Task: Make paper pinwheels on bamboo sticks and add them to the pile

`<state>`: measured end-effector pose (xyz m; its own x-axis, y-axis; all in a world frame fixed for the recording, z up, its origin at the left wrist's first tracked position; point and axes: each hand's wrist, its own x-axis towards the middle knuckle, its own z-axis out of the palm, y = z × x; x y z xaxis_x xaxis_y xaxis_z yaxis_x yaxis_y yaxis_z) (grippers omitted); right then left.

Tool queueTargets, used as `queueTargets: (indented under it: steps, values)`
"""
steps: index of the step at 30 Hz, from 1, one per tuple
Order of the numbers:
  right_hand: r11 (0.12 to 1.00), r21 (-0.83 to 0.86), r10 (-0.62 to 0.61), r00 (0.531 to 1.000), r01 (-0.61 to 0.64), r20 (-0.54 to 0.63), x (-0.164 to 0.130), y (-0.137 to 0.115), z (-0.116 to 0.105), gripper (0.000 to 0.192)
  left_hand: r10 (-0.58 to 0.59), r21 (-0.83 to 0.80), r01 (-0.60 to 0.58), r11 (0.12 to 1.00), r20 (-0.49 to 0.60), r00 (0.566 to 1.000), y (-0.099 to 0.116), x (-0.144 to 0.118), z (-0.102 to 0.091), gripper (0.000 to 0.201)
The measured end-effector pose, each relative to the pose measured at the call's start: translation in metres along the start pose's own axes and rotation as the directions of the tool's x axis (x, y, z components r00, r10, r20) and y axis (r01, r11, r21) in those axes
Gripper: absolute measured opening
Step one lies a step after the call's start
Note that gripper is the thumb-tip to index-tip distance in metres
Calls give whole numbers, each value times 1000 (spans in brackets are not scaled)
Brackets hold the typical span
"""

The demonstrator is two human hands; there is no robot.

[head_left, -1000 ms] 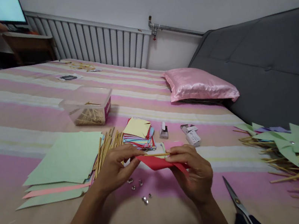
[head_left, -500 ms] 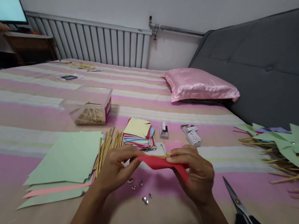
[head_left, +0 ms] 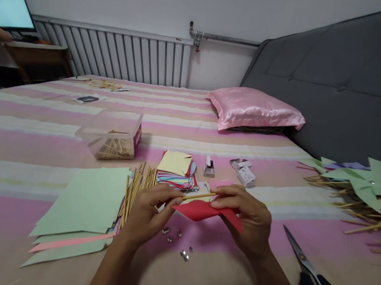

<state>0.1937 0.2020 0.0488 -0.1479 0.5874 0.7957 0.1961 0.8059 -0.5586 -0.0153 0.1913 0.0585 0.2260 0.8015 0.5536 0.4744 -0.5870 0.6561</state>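
Hands meet low over the striped bedspread [head_left: 15, 155], both pinching the same work. The left hand [head_left: 147, 214] grips one end of a thin wooden stick [head_left: 199, 196] between thumb and fingertips; the right hand [head_left: 248, 217] is closed on a piece of red paper [head_left: 201, 209], which hangs just under the stick, near the middle of the scene. Small metal pins [head_left: 179, 243] lie on the cover just below the hands. To the left sit green sheets [head_left: 84, 202] and a bundle of sticks [head_left: 137, 184]; a stack of coloured squares [head_left: 176, 169] lies just beyond. Farther off stands a clear tub [head_left: 113, 135]. Scissors [head_left: 308, 268] lie near right, and finished green pinwheels [head_left: 375, 190] pile at the far right edge.
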Motion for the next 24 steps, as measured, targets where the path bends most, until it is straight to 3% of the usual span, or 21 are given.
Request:
queueTargets:
  steps: [24]
  values:
    - [999, 32, 27, 1000, -27, 4, -1, 2, 1, 24, -7, -10, 7, 1000, 23, 1000, 0, -1, -1, 21]
